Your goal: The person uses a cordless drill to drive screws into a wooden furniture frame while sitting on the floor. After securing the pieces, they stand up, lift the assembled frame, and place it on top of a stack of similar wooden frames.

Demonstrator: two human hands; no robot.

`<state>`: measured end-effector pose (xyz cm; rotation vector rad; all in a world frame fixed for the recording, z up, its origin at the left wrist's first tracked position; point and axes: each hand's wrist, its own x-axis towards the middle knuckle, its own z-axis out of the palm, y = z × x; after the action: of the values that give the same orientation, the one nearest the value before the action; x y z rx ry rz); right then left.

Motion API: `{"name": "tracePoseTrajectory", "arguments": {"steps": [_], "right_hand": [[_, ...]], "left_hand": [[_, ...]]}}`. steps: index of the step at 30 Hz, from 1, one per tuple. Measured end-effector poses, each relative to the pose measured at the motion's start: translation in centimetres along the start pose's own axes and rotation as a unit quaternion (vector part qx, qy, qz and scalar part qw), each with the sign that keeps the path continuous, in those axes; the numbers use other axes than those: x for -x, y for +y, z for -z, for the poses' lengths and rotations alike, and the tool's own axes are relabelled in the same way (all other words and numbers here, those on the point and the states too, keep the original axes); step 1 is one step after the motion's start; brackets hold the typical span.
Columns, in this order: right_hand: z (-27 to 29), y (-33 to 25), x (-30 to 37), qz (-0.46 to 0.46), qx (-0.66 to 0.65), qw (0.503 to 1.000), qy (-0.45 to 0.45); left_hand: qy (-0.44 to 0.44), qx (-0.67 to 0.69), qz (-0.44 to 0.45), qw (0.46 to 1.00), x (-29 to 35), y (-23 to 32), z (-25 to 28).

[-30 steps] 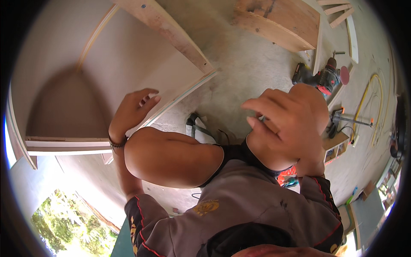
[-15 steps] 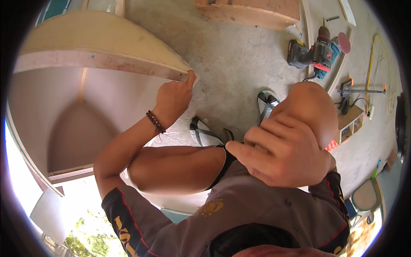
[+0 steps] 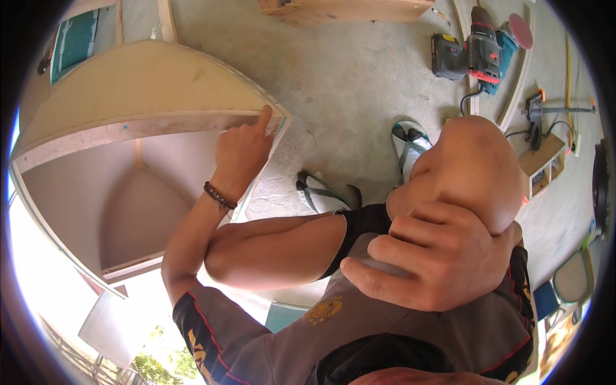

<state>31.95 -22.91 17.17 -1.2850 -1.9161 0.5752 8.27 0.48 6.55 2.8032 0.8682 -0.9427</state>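
Note:
A small wooden boat hull point(image 3: 160, 74), or something shaped like one, fills the left side, with a pale curved panel and a bare wooden crosspiece point(image 3: 96, 142). My left hand point(image 3: 242, 151), a braided bracelet at the wrist, is at its right-hand corner. The index finger stretches out and touches the end of the crosspiece; the other fingers are curled, with nothing visible in them. My right hand point(image 3: 436, 256) hovers in front of my shirt, beside my raised knee point(image 3: 481, 167). Its fingers are loosely bent with gaps between them, and no object shows there.
A cordless drill point(image 3: 482, 54) and a sander point(image 3: 508, 48) with a round pink pad lie on the concrete floor. Farther right are a bar clamp point(image 3: 536, 119) and a small wooden box point(image 3: 545, 165). A larger wooden box point(image 3: 346, 9) stands at the far edge.
The view has shifted, so the hull shows more fully. My left index finger stays at the corner of the crosspiece. My right hand sits slightly lower, its fingers a little more spread.

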Motion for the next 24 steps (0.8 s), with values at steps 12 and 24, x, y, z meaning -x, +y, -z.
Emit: {"name": "tracePoseTrajectory", "arguments": {"steps": [12,24], "right_hand": [[0.1,-0.6,0.7,0.041,-0.034,0.998,0.032],[0.0,-2.1,2.0,0.062,-0.015,0.998,0.021]], "left_hand": [[-0.009,0.065,-0.012,0.998,-0.4,0.3,-0.6],[0.006,0.141,-0.089,0.986,-0.6,0.2,-1.7]]}}
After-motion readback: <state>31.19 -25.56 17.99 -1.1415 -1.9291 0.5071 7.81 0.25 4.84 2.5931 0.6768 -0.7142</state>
